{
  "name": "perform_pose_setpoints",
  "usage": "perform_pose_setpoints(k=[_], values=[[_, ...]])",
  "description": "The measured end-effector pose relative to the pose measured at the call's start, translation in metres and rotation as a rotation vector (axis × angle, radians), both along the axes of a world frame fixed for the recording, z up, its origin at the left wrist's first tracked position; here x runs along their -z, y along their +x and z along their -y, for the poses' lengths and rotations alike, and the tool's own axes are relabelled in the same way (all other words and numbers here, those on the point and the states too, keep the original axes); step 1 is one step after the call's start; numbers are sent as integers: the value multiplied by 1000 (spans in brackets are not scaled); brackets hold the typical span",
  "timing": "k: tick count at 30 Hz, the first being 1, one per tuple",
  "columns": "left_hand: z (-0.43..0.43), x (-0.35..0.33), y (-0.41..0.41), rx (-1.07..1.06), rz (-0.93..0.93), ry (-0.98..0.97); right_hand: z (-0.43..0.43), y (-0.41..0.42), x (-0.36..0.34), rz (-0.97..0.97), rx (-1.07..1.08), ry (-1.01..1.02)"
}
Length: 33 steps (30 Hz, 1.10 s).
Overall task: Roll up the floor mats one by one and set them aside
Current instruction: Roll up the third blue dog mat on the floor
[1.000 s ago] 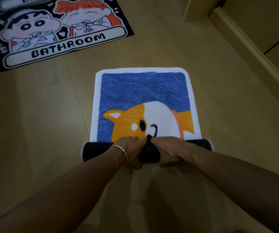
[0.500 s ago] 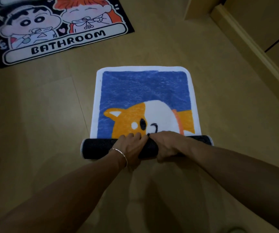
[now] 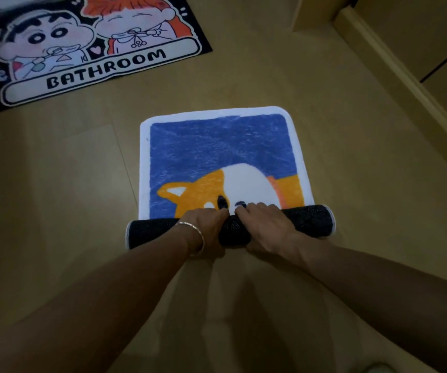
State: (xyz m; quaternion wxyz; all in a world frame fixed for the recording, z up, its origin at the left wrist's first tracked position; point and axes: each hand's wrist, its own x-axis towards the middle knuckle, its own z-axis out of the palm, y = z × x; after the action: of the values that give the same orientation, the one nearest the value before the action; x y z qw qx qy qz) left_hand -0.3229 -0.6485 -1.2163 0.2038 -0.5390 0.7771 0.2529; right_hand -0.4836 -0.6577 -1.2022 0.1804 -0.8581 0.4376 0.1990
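Dog mat [image 3: 217, 152] on the tan floor [image 3: 55, 184], centre of view: blue field, white border, orange-and-white dog face. Near end wound into a dark roll [image 3: 308, 222], dotted underside outward, lying across the mat's width, white edging showing at both ends. Far part flat, pile side up. At the middle of the roll, left hand [image 3: 203, 230] and right hand [image 3: 264, 228] side by side, nearly touching, fingers curled over the top toward the flat pile, palms on the near side; both clamped on the roll. Thin metal bangle [image 3: 193, 230] around the left wrist. Bare forearms reaching in from the 2 bottom corners. Up and left, well apart from the dog mat: 1 black cartoon mat [image 3: 95, 57] flat on the floor, with 2 drawn children and the word BATHROOM. Beyond it, at the frame's top edge, sliver of another mat [image 3: 15, 2], too cropped to read. Pale wooden skirting [image 3: 394, 65] running diagonally along the right side.
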Motion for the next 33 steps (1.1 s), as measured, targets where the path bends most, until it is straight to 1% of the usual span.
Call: perform_pose_setpoints(k=[1, 3, 5, 7, 9, 11, 13, 14, 15, 17, 19, 21, 23, 25, 27, 29, 31, 33], values=[[3, -1, 1, -17, -25, 23, -2, 0, 3, -23, -13, -43], [3, 0, 2, -25, -53, 9, 0, 2, 2, -36, -18, -24], [-3, 3, 3, -29, -60, -2, 9, 1, 0, 3, 5, 94], [-4, 2, 3, -65, -72, 80, 17, 0, -4, 6, 41, 222], [4, 0, 6, -105, -107, 184, 24, -1, -8, -33, 52, 314], [10, -4, 6, -108, -129, 241, 29, 1, -10, -71, 57, 399], [9, -5, 4, -73, -138, 236, 30, 2, -8, -93, 66, 465], [7, -3, 3, -51, -135, 221, 27, 2, -6, -85, 67, 465], [6, -1, 2, -38, -130, 206, 22, 2, -3, -60, 65, 431], [7, 0, 0, -41, -115, 209, 10, 1, 3, -6, 44, 283], [10, 0, 1, -60, -118, 228, 2, 1, 7, 8, 18, 182], [6, -3, 2, -64, -134, 180, 3, 2, 7, 4, 39, 206], [-4, -6, 2, 14, -106, 16, 12, 3, 5, -21, 73, 296], [-15, -6, 1, 119, -21, -136, 22, 5, 2, -51, 90, 378], [-23, -4, -3, 143, 62, -224, 24, 7, 0, -42, 93, 367], [-25, -1, -7, 94, 80, -234, 14, 6, 0, -5, 63, 239], [-18, 0, -6, 45, 56, -179, 0, 1, 5, 15, 5, 41], [-9, 0, -3, 25, 11, -130, -9, -3, 8, -20, -35, -96]])
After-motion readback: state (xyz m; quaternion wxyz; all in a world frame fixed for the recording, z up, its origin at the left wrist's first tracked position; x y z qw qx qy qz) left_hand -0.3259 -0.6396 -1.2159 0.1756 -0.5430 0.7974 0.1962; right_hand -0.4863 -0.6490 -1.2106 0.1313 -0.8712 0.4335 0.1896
